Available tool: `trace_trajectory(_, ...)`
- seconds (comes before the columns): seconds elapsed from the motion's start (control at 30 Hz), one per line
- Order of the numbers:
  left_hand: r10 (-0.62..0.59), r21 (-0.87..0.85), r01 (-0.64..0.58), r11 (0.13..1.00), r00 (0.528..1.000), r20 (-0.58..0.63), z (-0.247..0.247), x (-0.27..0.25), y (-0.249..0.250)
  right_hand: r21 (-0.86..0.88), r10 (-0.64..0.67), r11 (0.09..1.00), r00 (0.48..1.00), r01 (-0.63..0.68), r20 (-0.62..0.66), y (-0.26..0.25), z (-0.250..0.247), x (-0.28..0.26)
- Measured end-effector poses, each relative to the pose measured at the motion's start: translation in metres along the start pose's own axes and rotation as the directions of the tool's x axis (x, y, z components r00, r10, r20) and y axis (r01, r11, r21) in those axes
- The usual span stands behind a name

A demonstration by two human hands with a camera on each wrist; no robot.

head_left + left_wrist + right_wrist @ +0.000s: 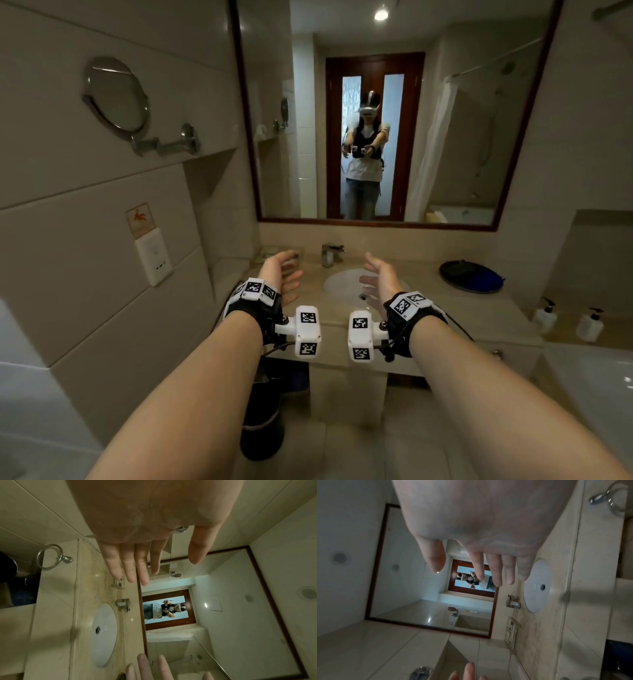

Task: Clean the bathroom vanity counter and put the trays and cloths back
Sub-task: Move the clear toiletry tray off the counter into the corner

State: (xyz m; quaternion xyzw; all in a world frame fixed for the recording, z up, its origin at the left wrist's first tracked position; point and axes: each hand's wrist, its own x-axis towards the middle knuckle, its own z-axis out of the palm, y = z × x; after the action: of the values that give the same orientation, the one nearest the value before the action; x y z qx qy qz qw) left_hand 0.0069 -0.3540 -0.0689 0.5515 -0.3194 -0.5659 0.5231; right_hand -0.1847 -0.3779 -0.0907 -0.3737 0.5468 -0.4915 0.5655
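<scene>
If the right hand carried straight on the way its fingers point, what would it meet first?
Probably the mirror. The right hand, open and holding nothing, hangs above the sink, its fingers aimed forward past the faucet. Nothing nearer shows in that line, though depth is unclear.

The head view looks forward and down from standing height at the tabletop (pixel 455 318), facing the mirror (pixel 394 113). Each wrist view looks along its palm, close behind the fingers and rolled sideways. All three share the sink (pixel 346 286), faucet (pixel 330 255) and mirror.
</scene>
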Motion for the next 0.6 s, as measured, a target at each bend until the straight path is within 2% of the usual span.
trace_trajectory(0.1,-0.01,0.007,0.011,1.0,1.0,-0.027,-0.01,0.043,0.009,-0.008,0.018,1.0,0.999,-0.018,0.049,0.002,0.027,0.044)
trace_trajectory(0.37,-0.033,0.023,0.034,0.999,0.998,-0.058,-0.052,0.192,0.038,0.016,0.018,1.0,0.998,-0.019,0.067,-0.007,0.107,0.185)
trace_trajectory(0.6,-0.016,-0.031,0.015,0.999,0.998,-0.054,-0.074,0.326,0.095,0.012,0.022,1.0,0.998,-0.023,0.062,-0.023,0.172,0.306)
